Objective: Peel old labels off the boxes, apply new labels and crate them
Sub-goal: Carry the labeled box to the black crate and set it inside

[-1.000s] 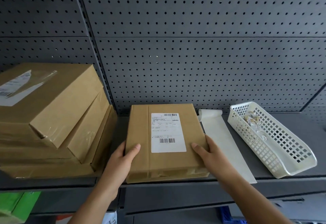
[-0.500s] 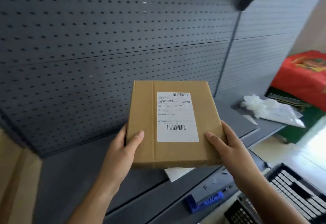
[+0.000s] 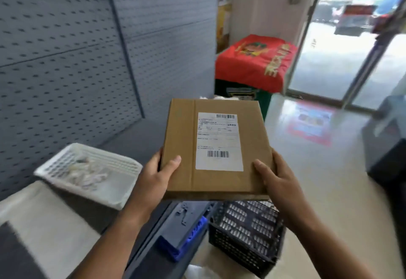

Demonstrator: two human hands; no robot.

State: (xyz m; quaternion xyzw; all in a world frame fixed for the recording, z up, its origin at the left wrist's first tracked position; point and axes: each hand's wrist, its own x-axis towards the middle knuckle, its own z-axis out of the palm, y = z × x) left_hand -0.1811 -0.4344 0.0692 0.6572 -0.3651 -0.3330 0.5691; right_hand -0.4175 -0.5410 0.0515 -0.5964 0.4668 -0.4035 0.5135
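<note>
I hold a flat brown cardboard box (image 3: 216, 149) in the air with both hands. A white shipping label (image 3: 218, 141) with barcodes is stuck on its top face. My left hand (image 3: 157, 174) grips the box's left near edge, thumb on top. My right hand (image 3: 274, 177) grips the right near edge, thumb on top beside the label. Directly below the box, on the floor, stands a black plastic crate (image 3: 246, 232); the box hides its far part.
A white mesh basket (image 3: 87, 171) with crumpled scraps and a white backing sheet (image 3: 44, 219) lie on the grey shelf (image 3: 131, 138) at left. A blue object (image 3: 186, 241) sits under the shelf edge. A red-covered bin (image 3: 252, 63) and a glass door (image 3: 351, 36) stand ahead.
The box has left the shelf and swung right with my turning view; it now hangs over the black crate. Both hands keep the same hold.
</note>
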